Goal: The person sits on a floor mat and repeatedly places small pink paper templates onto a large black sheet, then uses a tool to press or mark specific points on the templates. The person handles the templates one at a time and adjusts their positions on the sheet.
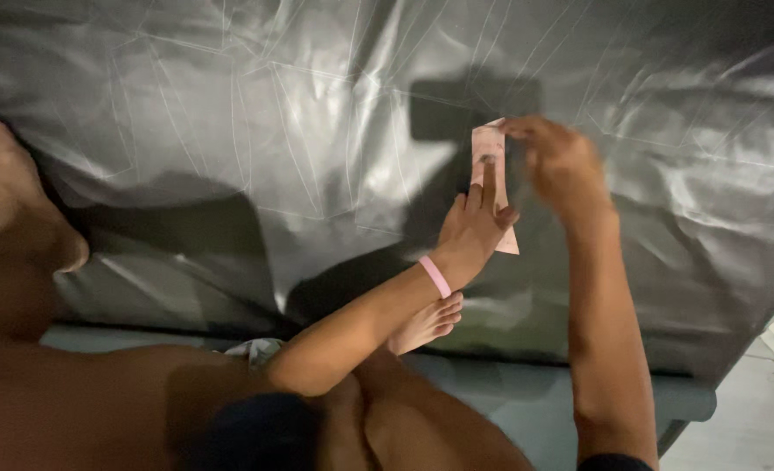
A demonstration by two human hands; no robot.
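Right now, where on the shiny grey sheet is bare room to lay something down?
The shiny grey sheet is bare left of the pink paper strip, and right of the right hand. It is crowded around the left hand and strip.

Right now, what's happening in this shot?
A person sits on the floor over a dark glossy sheet marked with white outlines. Both bare hands hold a pink template piece flat against it: the left hand, with a pink wristband, presses a finger on its middle, while the right hand pinches its top edge. The person's bare feet rest on the sheet.
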